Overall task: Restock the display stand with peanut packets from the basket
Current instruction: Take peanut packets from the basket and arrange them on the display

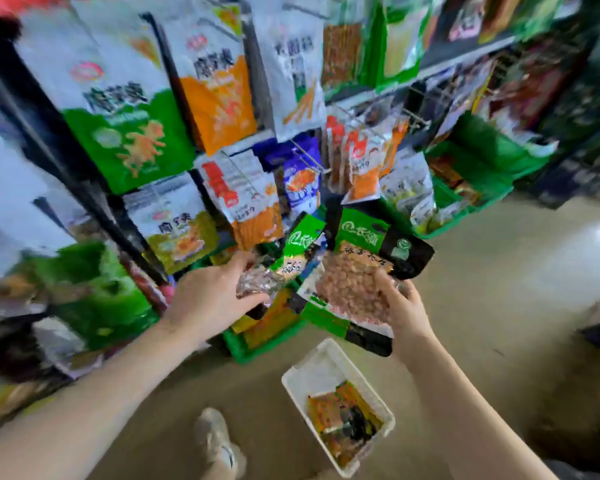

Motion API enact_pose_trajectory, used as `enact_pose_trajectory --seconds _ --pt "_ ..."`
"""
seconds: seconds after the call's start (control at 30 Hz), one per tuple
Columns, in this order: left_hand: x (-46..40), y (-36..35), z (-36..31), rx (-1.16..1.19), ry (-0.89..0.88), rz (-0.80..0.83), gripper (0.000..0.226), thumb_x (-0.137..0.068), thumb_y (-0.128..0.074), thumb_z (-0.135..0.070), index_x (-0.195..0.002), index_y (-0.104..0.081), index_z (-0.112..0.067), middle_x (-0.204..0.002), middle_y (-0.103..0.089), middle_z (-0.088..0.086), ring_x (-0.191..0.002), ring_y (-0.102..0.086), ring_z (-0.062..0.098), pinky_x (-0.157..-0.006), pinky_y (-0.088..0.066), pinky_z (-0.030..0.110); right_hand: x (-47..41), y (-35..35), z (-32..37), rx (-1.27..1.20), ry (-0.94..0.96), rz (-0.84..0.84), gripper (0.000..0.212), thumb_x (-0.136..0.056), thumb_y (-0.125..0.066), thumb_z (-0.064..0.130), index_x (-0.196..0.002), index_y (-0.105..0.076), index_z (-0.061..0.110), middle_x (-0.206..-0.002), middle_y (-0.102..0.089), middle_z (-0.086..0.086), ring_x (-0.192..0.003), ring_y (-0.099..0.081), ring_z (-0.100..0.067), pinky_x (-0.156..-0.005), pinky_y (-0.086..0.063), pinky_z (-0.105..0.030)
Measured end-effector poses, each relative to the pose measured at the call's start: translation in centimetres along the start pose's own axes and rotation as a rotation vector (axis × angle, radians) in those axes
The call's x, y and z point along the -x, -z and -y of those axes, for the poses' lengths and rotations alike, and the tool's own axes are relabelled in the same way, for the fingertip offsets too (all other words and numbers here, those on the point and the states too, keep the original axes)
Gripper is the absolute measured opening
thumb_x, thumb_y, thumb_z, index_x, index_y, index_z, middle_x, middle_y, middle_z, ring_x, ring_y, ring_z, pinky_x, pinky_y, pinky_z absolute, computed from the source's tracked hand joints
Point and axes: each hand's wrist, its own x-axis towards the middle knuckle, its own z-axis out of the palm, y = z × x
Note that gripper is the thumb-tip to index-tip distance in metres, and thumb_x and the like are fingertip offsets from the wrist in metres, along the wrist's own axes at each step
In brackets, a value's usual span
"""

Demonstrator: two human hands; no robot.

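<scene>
- Stand [94, 188]: dark-framed display rack fills the upper left and centre, hung with snack bags in white, green and orange. The whole view is motion-blurred; print on the bags is not readable.
- Crates [478, 174]: green bins sit low on the right of the stand and below the hands, holding more bagged goods.
- Floor [499, 271]: bare tan surface on the right and bottom.
- Basket [312, 368]: white rectangular tub on the floor, below and between the two forearms. A few orange and dark packets lie in its near end; the far end shows bare white.
- Right packet [357, 275]: green-and-black bag with a clear window showing peanuts, held upright in front of the stand's lower rows, directly above the basket. Its lower right edge rests in the right hand.
- Left packet [291, 258]: same green design, tilted, its clear lower end at the left hand's fingertips, just left of the right packet.
- Right hand [404, 306]: fingers curled around the right packet's lower edge, thumb on its front.
- Left hand [212, 296]: back facing the camera, thumb and fingers pinching the left packet's bottom.
- Shoe [215, 438]: pale, on the floor left of the basket.
</scene>
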Motion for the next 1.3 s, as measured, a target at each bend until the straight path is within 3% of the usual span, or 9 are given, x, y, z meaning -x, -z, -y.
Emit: enact_pose_trajectory --seconds 0.13,0.23,0.37,0.47,0.67,0.83,1.03,1.17,1.3 --pt "4.2 8.4 7.1 -0.132 0.103 -0.231 0.062 -0.048 -0.085 -0.05 -0.092 -0.063 -0.012 -0.039 -0.058 0.004 -0.03 -0.055 0.024 -0.026 -0.031 0.019 2.8 -8.7 6.7 0.051 0.118 0.22 0.019 -0.087 -0.062 0.031 -0.081 -0.053 0.016 -0.089 -0.066 -0.01 -0.077 -0.063 -0.024 -0.077 -0.056 -0.039" --pt "6.6 14.2 11.6 -0.151 0.204 -0.424 0.055 -0.05 -0.087 -0.042 -0.088 -0.06 -0.012 -0.047 -0.065 0.011 -0.037 -0.061 0.029 -0.03 -0.042 0.027 5.1 -16.3 10.5 0.03 0.178 0.354 0.022 -0.088 -0.06 0.027 -0.099 -0.054 0.009 -0.086 -0.066 -0.009 -0.067 -0.065 -0.017 -0.055 -0.055 -0.02" --pt "9.2 20.0 17.6 -0.196 0.29 -0.593 0.054 -0.054 -0.087 -0.034 -0.087 -0.059 -0.003 -0.052 -0.066 0.016 -0.036 -0.06 0.031 -0.032 -0.039 0.025 8.4 -25.5 13.5 0.048 0.258 0.505 0.062 -0.075 -0.072 0.043 -0.124 -0.054 0.009 -0.11 -0.069 -0.008 -0.094 -0.067 -0.022 -0.092 -0.051 -0.039" --pt "9.2 23.5 22.0 -0.168 0.457 -0.717 0.05 -0.075 -0.072 -0.038 -0.107 -0.055 -0.002 -0.073 -0.069 0.019 -0.059 -0.066 0.037 -0.043 -0.036 0.028 10.1 -31.6 15.0 0.035 0.338 0.571 0.047 -0.08 -0.068 0.039 -0.115 -0.058 0.008 -0.103 -0.069 -0.009 -0.082 -0.067 -0.017 -0.075 -0.052 -0.031" --pt "2.3 25.3 31.1 -0.33 0.601 -0.517 0.044 -0.093 -0.049 -0.033 -0.125 -0.036 -0.006 -0.102 -0.066 0.011 -0.085 -0.066 0.032 -0.054 -0.041 0.034 11.9 -42.3 18.1 -0.022 0.458 0.55 0.013 -0.087 -0.063 0.028 -0.085 -0.053 0.02 -0.079 -0.063 0.001 -0.05 -0.063 -0.003 -0.042 -0.047 -0.011" --pt "-0.9 23.5 35.3 -0.418 0.572 -0.402 0.044 -0.07 -0.071 -0.02 -0.108 -0.057 -0.004 -0.096 -0.069 0.013 -0.063 -0.067 0.022 -0.043 -0.046 0.027 11.0 -47.3 19.3 0.041 0.555 0.49 0.008 -0.086 -0.065 0.025 -0.085 -0.059 0.02 -0.08 -0.065 0.002 -0.062 -0.064 -0.009 -0.041 -0.049 -0.01" --pt "-2.4 22.1 38.4 0.403 0.36 -0.112 0.043 -0.096 -0.041 -0.031 -0.13 -0.035 -0.007 -0.151 -0.01 0.013 -0.136 -0.028 0.031 -0.11 -0.027 0.038 9.2 -47.6 20.1 0.084 0.65 0.414 0.006 -0.084 -0.067 0.023 -0.086 -0.063 0.019 -0.082 -0.066 -0.002 -0.05 -0.064 0.0 -0.046 -0.052 -0.015" --pt "-3.0 21.8 39.1 0.536 0.324 -0.204 0.024 -0.096 -0.044 -0.02 -0.114 -0.05 -0.006 -0.155 0.014 0.009 -0.142 -0.02 0.023 -0.109 -0.028 0.029 9.0 -45.6 19.9 0.067 0.759 0.307 0.008 -0.087 -0.063 0.02 -0.08 -0.061 0.024 -0.079 -0.065 0.002 -0.055 -0.065 0.001 -0.051 -0.054 -0.017" --pt "-3.4 21.1 39.2 0.599 0.334 -0.323 0.025 -0.092 -0.051 -0.016 -0.113 -0.05 -0.002 -0.144 -0.023 0.014 -0.127 -0.04 0.026 -0.1 -0.029 0.022 9.5 -45.5 19.7 0.126 0.844 0.204 0.009 -0.079 -0.068 0.033 -0.079 -0.063 0.025 -0.082 -0.064 -0.013 -0.078 -0.068 -0.035 -0.073 -0.058 -0.049"
